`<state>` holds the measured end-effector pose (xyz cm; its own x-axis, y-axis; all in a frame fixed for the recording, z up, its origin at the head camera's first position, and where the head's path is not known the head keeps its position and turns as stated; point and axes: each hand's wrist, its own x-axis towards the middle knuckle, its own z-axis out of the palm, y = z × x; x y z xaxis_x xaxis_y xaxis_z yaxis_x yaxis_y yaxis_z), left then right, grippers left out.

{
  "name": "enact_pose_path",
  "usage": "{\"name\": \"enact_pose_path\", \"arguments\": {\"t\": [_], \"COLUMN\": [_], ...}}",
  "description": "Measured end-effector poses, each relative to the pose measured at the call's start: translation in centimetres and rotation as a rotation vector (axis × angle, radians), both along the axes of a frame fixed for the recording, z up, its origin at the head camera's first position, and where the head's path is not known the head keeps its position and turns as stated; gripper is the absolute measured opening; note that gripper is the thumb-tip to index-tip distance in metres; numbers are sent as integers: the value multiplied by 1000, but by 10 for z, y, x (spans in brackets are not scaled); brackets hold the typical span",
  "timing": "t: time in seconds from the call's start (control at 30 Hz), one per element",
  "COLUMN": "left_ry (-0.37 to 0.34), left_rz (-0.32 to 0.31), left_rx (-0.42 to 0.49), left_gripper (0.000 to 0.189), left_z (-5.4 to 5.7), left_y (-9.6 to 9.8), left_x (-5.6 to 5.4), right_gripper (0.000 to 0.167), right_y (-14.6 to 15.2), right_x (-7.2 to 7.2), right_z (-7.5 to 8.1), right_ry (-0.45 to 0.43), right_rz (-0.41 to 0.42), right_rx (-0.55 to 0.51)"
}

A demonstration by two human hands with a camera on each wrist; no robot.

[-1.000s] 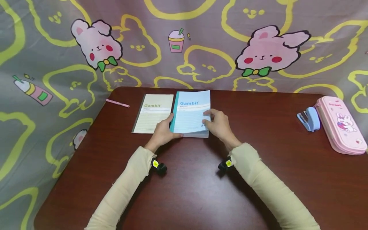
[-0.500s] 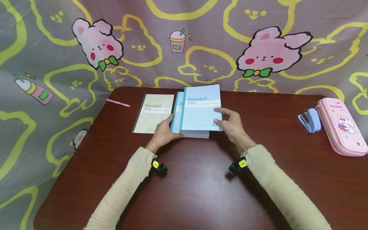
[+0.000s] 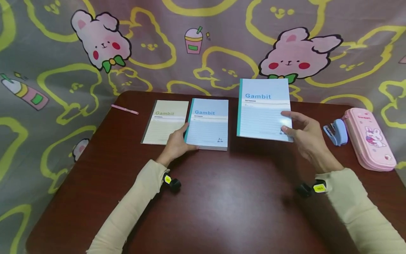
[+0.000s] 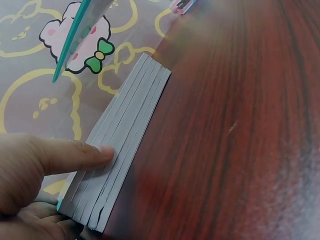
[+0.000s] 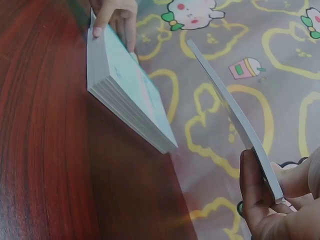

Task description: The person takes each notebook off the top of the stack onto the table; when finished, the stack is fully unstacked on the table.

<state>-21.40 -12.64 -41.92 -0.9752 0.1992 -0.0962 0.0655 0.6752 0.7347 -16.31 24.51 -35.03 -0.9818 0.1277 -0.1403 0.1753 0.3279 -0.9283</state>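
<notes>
My right hand pinches the right edge of a blue Gambit notebook, thumb on the cover and fingers behind, holding it raised and tilted above the table. The right wrist view shows this notebook nearly edge-on. To its left lies a stack of similar blue notebooks with teal spines. My left hand grips the stack's near left corner, its thumb against the page edges and its fingers along the spine. A cream Gambit notebook with a dark spine lies flat just left of that stack.
A pink pen lies at the table's back left. On the right are a blue stapler and a pink pencil case with a bunny print. A patterned curtain hangs behind the brown table.
My right hand has lifted the top blue notebook off the stack and carried it right. My left hand has stayed at the stack's corner.
</notes>
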Motion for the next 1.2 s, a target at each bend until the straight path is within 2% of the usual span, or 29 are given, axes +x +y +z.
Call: {"name": "enact_pose_path", "arguments": {"t": [0.13, 0.27, 0.5, 0.73, 0.93, 1.07, 1.2], "left_ry": [-5, -9, -1, 10, 18, 12, 10], "left_rz": [4, 4, 12, 11, 9, 10, 18], "left_rx": [1, 21, 14, 21, 28, 31, 23], "left_gripper": [109, 109, 108, 108, 107, 106, 106], "left_z": [1, 1, 0, 1, 1, 1, 1], "left_y": [-1, -1, 1, 1, 2, 2, 2], "left_x": [0, 0, 2, 3, 5, 5, 5], "right_gripper": [53, 52, 50, 49, 48, 47, 44], "right_y": [1, 0, 2, -2, -6, -7, -9], "right_x": [0, -3, -13, -22, -25, -26, -26], "right_z": [-1, -8, -30, -52, -67, -71, -71], "right_ry": [2, -24, -53, -65, -78, -56, 23], "right_rz": [3, 22, 57, 40, 63, 95, 144], "right_rx": [-10, 6, -4, 48, 65, 140, 353]}}
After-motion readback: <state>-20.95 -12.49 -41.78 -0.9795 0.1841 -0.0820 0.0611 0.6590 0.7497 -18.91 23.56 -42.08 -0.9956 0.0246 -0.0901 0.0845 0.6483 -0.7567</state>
